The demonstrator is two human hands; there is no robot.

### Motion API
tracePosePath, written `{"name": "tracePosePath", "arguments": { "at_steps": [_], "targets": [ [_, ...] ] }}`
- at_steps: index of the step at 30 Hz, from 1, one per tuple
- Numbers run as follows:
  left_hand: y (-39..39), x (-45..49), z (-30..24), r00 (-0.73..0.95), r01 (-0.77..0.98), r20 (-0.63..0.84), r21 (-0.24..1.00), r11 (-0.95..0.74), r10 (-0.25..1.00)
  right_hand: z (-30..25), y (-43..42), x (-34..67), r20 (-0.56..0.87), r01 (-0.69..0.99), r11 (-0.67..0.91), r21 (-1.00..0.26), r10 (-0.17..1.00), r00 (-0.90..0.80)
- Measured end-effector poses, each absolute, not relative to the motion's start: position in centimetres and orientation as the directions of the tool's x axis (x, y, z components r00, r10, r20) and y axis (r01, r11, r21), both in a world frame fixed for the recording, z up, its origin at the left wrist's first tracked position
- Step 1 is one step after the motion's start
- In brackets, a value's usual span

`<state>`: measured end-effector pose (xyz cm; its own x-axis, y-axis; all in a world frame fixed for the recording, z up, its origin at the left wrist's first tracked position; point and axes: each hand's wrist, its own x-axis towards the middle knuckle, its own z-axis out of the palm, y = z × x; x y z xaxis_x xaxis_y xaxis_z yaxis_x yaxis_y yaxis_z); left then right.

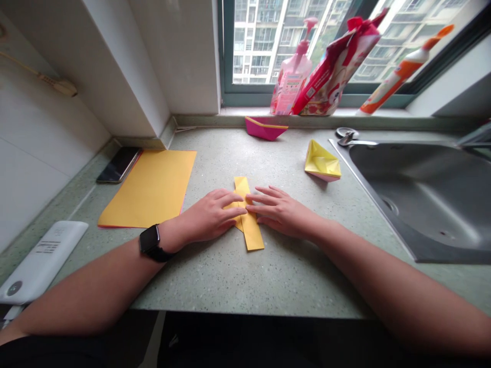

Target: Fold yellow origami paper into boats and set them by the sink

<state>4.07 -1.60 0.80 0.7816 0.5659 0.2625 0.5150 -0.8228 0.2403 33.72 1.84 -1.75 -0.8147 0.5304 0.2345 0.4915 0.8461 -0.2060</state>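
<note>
A folded piece of yellow paper (pixel 253 232) lies flat on the counter in front of me, a long narrow strip with a pointed flap on its left side. My left hand (pixel 215 212) rests on that flap, fingers stretched toward the strip's middle. From the other side my right hand (pixel 282 210) reaches in, its fingers spread and the fingertips touching the strip's right edge. The two hands' fingertips nearly meet over the paper. A pink folded paper boat (pixel 265 130) sits at the back, and a yellow-and-pink paper boat (pixel 322 162) stands near the sink.
A stack of yellow paper sheets (pixel 149 189) lies at left, with a phone (pixel 118 164) beside it. A white power bank (pixel 44 260) is nearer me. The steel sink (pixel 425 204) fills the right. A pink pump bottle (pixel 292 76) and red bag (pixel 337 66) stand on the windowsill.
</note>
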Motion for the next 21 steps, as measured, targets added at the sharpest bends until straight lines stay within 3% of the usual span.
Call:
{"name": "tracePosePath", "arguments": {
  "at_steps": [4,9,15,21],
  "targets": [
    [-1.5,4.3,0.9,0.833,0.401,0.262,0.319,-0.859,0.487,-2.3,2.0,33.3,0.273,0.525,0.828,-0.198,0.561,-0.782],
    [-1.4,4.2,0.6,0.809,0.456,0.214,0.361,-0.813,0.548,-0.8,2.4,33.6,0.331,0.446,0.84,-0.309,0.535,-0.778],
    [-1.8,4.5,0.5,0.718,0.625,0.182,0.255,-0.737,0.672,0.7,1.7,34.0,0.229,0.297,0.863,-0.41,0.412,-0.882],
    [-1.8,4.3,0.8,0.636,0.723,0.154,0.223,-0.654,0.756,0.0,1.6,33.6,0.256,0.314,0.878,-0.361,0.418,-0.872]
  ]
}}
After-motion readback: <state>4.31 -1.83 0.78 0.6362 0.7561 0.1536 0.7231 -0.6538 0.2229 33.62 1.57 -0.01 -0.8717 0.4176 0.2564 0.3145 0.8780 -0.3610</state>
